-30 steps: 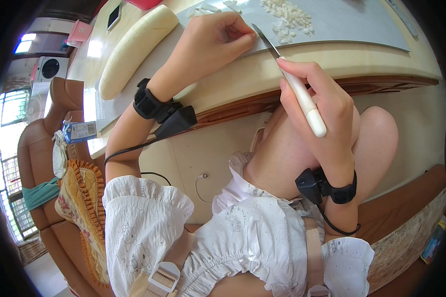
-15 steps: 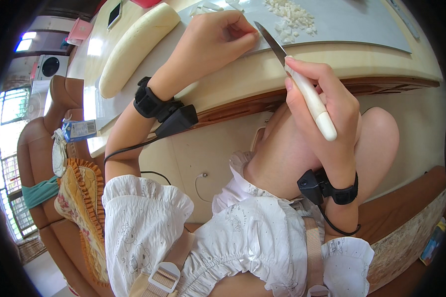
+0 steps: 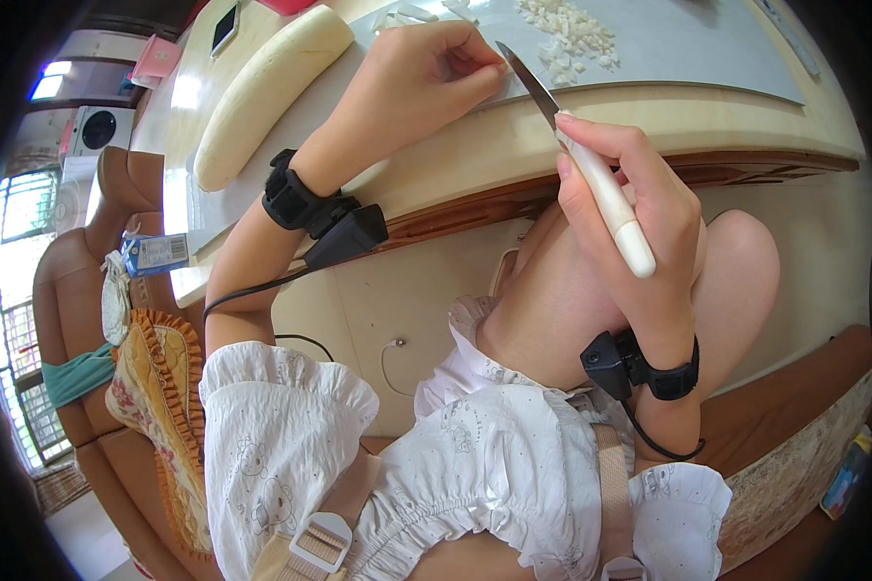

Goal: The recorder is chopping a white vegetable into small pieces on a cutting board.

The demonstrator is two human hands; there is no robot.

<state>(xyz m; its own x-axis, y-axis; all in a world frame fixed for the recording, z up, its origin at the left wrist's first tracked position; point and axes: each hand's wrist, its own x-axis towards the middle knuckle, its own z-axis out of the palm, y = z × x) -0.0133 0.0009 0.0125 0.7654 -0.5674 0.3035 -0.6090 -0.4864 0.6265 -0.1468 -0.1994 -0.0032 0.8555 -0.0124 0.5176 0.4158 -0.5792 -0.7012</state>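
My right hand (image 3: 639,184) grips a knife (image 3: 606,184) by its white handle, with the dark blade pointing up and to the left. The blade tip is close to the fingertips of my left hand (image 3: 426,82). That hand is closed in a pinch near the front edge of a grey cutting board (image 3: 688,53); whatever its fingers hold is hidden. Small diced white pieces (image 3: 576,34) lie in a heap on the board, and larger pale pieces (image 3: 412,14) sit behind my left hand. Left of it lies a long, thick, pale vegetable (image 3: 271,92), smooth and peeled-looking.
A phone (image 3: 225,29) lies on the table (image 3: 475,145) at the far left. A blue and white carton (image 3: 157,255) is by the table's left corner. Straps with black devices (image 3: 349,235) and cables are on both wrists. A brown sofa (image 3: 77,290) stands at the left.
The knife in my right hand has shifted very slightly to the left. My left hand and the things on the table stay as they were.
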